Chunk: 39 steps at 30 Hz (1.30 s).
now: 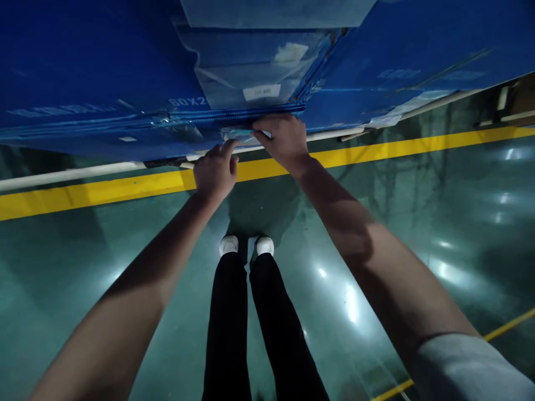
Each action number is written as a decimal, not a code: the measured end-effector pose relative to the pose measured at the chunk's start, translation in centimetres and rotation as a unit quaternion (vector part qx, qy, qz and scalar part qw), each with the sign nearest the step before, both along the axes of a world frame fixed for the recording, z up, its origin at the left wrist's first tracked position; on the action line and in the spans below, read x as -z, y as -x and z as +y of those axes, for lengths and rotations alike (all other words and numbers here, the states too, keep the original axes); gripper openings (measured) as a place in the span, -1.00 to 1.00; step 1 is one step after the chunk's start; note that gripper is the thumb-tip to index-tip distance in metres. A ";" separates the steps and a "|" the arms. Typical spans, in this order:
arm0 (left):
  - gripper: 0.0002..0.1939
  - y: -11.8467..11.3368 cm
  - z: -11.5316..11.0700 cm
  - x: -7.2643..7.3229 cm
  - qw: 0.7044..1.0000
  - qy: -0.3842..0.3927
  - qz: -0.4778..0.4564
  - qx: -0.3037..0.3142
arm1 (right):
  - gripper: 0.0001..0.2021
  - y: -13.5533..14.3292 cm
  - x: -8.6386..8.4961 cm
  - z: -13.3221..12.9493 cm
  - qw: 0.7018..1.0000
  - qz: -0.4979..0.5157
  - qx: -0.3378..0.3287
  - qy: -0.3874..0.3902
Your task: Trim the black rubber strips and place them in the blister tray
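Both of my hands are at the lower edge of a blue panel (137, 67), which has white printing on it. A piece of clear, shiny plastic (239, 133) spans the short gap between them. My right hand (286, 139) is closed, thumb against the curled fingers, with the plastic's right end in the pinch. Lower and to the left, my left hand (215, 171) is curled too, its fingertips at the plastic's left end. Just above the hands, a see-through pocket (251, 67) on the panel holds a small white label (262, 92).
A pale rail (83, 175) runs under the panel, just behind a yellow floor line (92, 192). My white shoes (229, 245) stand on the glossy green floor (167, 334). At the far right is a brown box (524, 97).
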<state>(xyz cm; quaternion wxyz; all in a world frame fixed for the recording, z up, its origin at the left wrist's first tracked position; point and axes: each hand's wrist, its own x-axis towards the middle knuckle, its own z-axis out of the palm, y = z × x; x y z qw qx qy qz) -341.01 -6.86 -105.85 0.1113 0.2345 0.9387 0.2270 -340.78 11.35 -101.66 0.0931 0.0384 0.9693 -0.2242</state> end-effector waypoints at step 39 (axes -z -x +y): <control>-0.66 -13.1 -11.3 1.8 0.974 -0.125 -0.189 0.003 | -0.61 -0.8 1.6 -4.7 0.984 -0.107 0.005 -0.142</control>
